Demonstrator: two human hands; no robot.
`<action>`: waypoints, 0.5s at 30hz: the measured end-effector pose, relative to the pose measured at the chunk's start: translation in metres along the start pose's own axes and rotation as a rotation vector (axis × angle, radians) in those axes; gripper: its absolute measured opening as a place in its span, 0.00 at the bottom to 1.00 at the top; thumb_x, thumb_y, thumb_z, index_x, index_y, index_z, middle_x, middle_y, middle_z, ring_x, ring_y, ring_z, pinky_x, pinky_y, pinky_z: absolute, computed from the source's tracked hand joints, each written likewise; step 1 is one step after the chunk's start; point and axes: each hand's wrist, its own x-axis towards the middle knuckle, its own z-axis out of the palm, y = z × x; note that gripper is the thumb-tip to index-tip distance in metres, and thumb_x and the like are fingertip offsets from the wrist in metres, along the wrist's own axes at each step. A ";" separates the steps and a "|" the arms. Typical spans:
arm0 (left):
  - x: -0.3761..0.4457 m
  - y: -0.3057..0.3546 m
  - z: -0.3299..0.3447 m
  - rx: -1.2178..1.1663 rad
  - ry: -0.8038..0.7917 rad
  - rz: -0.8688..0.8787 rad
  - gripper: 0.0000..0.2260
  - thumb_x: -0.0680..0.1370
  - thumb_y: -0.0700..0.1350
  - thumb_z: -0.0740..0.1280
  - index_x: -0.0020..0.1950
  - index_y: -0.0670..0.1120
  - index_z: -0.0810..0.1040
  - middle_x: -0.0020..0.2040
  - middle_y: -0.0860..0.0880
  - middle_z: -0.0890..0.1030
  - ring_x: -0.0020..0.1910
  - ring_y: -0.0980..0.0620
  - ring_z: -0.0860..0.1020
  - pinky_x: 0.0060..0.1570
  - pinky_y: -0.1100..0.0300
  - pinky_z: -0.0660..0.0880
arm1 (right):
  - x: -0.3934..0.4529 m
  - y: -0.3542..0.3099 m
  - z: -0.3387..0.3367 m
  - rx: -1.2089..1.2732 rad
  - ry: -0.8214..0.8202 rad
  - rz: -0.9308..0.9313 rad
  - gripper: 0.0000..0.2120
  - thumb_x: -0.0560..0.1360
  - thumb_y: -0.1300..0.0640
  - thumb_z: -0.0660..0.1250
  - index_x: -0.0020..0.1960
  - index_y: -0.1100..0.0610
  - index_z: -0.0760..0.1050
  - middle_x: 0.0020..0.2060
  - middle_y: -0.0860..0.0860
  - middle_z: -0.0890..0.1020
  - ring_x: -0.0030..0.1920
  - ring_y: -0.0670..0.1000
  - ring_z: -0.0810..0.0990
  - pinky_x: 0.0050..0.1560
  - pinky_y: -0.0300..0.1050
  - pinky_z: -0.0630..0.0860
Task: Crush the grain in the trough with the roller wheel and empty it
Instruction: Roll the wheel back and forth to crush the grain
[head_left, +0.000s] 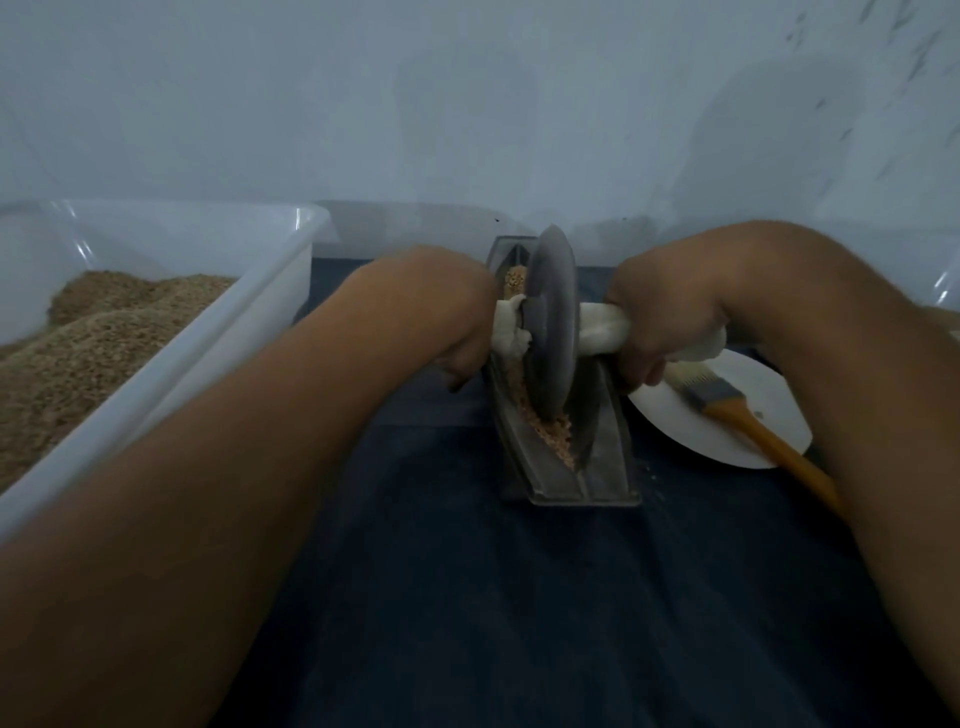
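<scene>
Trough (582, 467) lengthwise away, wheel (553, 332) upright.

- No text, label, brand, number or sign is legible anywhere in view.
- The roller wheel (553, 317), the trough (597, 467), the plastic tub (218, 322) and the brush (753, 415) show plain, unmarked surfaces.
</scene>
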 end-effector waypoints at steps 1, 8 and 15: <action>-0.001 0.001 -0.002 0.015 -0.021 0.007 0.18 0.71 0.53 0.77 0.37 0.43 0.71 0.35 0.48 0.69 0.31 0.51 0.69 0.43 0.54 0.72 | -0.002 -0.001 0.000 0.009 -0.020 -0.007 0.08 0.68 0.52 0.78 0.44 0.50 0.81 0.34 0.43 0.86 0.34 0.42 0.84 0.43 0.45 0.74; -0.003 0.003 -0.003 0.044 -0.070 0.035 0.14 0.74 0.52 0.74 0.48 0.43 0.79 0.36 0.48 0.70 0.34 0.50 0.71 0.48 0.54 0.73 | -0.005 -0.002 0.000 0.062 -0.056 -0.011 0.10 0.69 0.53 0.78 0.47 0.53 0.81 0.35 0.45 0.86 0.37 0.44 0.86 0.43 0.44 0.75; 0.013 -0.006 0.014 -0.184 0.200 -0.024 0.14 0.72 0.44 0.73 0.42 0.44 0.67 0.34 0.47 0.67 0.31 0.50 0.67 0.40 0.53 0.71 | 0.015 0.003 0.005 -0.073 0.254 -0.031 0.15 0.67 0.49 0.77 0.51 0.49 0.78 0.42 0.46 0.83 0.40 0.47 0.79 0.37 0.44 0.73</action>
